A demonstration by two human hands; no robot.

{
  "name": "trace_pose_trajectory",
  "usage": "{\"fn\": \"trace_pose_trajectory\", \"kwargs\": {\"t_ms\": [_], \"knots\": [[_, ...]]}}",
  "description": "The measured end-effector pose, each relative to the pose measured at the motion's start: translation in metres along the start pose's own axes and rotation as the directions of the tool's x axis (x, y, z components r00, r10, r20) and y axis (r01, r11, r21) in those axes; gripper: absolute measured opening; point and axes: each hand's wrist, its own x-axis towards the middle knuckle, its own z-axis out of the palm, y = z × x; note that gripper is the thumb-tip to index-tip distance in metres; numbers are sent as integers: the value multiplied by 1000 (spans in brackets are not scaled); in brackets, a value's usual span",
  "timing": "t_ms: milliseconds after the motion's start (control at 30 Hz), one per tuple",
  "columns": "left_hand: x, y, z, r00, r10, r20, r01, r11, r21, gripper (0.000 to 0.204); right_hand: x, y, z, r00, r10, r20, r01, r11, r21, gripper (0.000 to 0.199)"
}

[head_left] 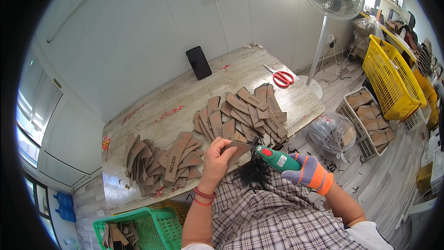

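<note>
Indoors, brown pieces [174,159] litter a red-streaked table [155,102].

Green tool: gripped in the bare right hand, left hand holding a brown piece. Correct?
Not quite: the right hand isn't bare; the head view shows it in a purple-and-orange glove. It does grip the green tool, and the left hand holds a brown piece.

The bare left hand [215,159] is closed in a pinch, its left forearm [199,221] rising from below that grip. Right of this pinch, the gloved right hand [311,173] wraps its own grip, with the right forearm [346,205] behind, slanting toward lower right.
</note>
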Motion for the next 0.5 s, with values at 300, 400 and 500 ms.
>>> {"fn": "trace_pose_trajectory", "kwargs": {"t_ms": [300,400,500], "knots": [[4,6,-8,985,-36,169,26,998,64,12,1,1,-7,996,-34,82,38,998,-42,54],[4,4,-8,986,-30,163,22,998,52,12,1,0,-8,997,1,82,1,1000,-28,55],[6,-2,-10,992,-8,127,9,1000,-7,13,-2,4,-10,999,-4,48,6,999,-39,56]]}}
